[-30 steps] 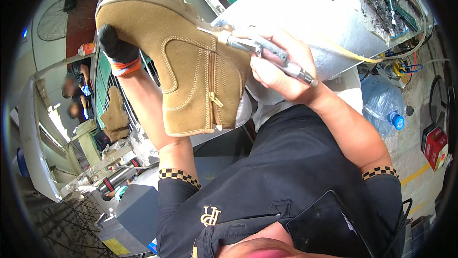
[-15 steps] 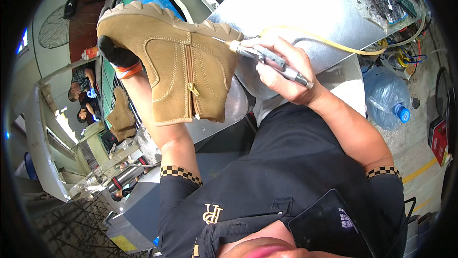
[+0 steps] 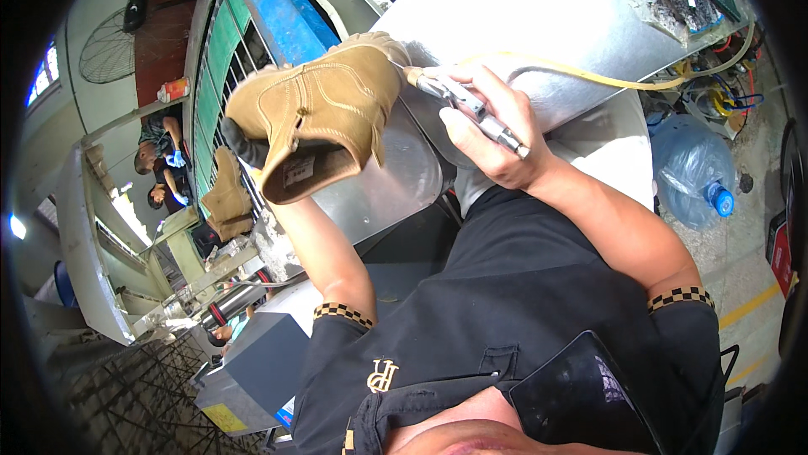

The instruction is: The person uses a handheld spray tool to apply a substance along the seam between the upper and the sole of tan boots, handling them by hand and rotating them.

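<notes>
A tan suede boot (image 3: 316,106) with a chunky sole hangs over the table's edge, its collar opening tilted toward me. A zip runs along its side. My left hand (image 3: 242,143), in a black glove, is closed on the boot at its left side; most of the fingers are hidden behind it. My right hand (image 3: 505,131) is bare and wrapped round a pen-shaped metal tool (image 3: 461,99) with a side lever and a thin tip. The tip points at the boot's sole edge; I cannot tell whether it touches.
A shiny metal table (image 3: 539,17) carries a yellow hose (image 3: 581,76). A large water bottle (image 3: 694,169) lies on the floor at right. More tan boots (image 3: 227,194) rest on a rack at left, near co-workers with blue gloves. A fan (image 3: 108,51) stands far left.
My left hand has tipped and turned the boot, so its collar opening now faces me and its side is foreshortened. My right hand has shifted slightly left with the tool.
</notes>
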The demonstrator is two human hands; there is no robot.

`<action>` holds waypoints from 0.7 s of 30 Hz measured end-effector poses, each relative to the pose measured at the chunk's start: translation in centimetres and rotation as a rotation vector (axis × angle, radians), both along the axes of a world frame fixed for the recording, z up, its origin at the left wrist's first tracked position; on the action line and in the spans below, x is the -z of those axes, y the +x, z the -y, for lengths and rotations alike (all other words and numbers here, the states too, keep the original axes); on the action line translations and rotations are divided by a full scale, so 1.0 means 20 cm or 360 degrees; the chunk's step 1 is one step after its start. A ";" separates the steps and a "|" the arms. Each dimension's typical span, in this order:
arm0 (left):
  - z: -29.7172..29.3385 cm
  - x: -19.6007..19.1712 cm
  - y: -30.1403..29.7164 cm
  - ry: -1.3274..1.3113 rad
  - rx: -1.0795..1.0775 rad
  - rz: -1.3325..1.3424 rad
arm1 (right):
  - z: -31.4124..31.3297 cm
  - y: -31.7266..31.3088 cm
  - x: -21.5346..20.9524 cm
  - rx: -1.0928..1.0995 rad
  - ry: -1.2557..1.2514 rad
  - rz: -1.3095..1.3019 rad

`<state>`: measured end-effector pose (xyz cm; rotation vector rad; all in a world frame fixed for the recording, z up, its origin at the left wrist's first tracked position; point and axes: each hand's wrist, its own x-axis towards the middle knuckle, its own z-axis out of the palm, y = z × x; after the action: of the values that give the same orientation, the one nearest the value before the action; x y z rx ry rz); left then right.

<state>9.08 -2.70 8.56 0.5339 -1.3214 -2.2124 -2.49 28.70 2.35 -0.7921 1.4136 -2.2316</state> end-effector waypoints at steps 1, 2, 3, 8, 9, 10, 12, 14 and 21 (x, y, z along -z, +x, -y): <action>0.03 0.01 0.06 -0.0086 0.0020 0.0083 | 0.02 0.00 0.00 -0.0003 -0.0004 0.0014; 0.05 0.02 0.14 -0.0067 0.0106 0.0110 | 0.04 0.01 0.00 -0.0008 -0.0007 0.0030; 0.08 0.03 0.21 -0.0258 0.0057 0.0250 | 0.06 0.01 0.00 0.0034 -0.0024 0.0003; 0.09 0.16 0.56 0.0277 -0.0474 0.0241 | 0.14 0.01 0.01 -0.0047 0.0079 0.0051; 0.04 0.18 0.64 0.0230 -0.0440 0.0288 | 0.16 0.01 0.01 -0.0052 0.0106 0.0022; -0.03 0.19 0.71 0.0211 -0.0441 0.0313 | 0.17 0.01 0.01 -0.0058 0.0135 -0.0008; -0.16 0.18 0.79 0.0199 -0.0502 0.0532 | 0.18 0.02 0.02 -0.0055 0.0125 -0.0029; -0.31 0.15 0.82 0.0239 -0.0641 0.0943 | 0.19 0.03 0.02 -0.0072 0.0155 -0.0057; -0.68 0.03 0.83 -0.0016 -0.0073 0.1410 | 0.15 0.06 0.01 -0.0123 0.0164 -0.0043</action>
<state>25.68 10.90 8.02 1.6426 -1.6761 -1.9711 -1.27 25.75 2.07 -0.8307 1.4718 -2.0803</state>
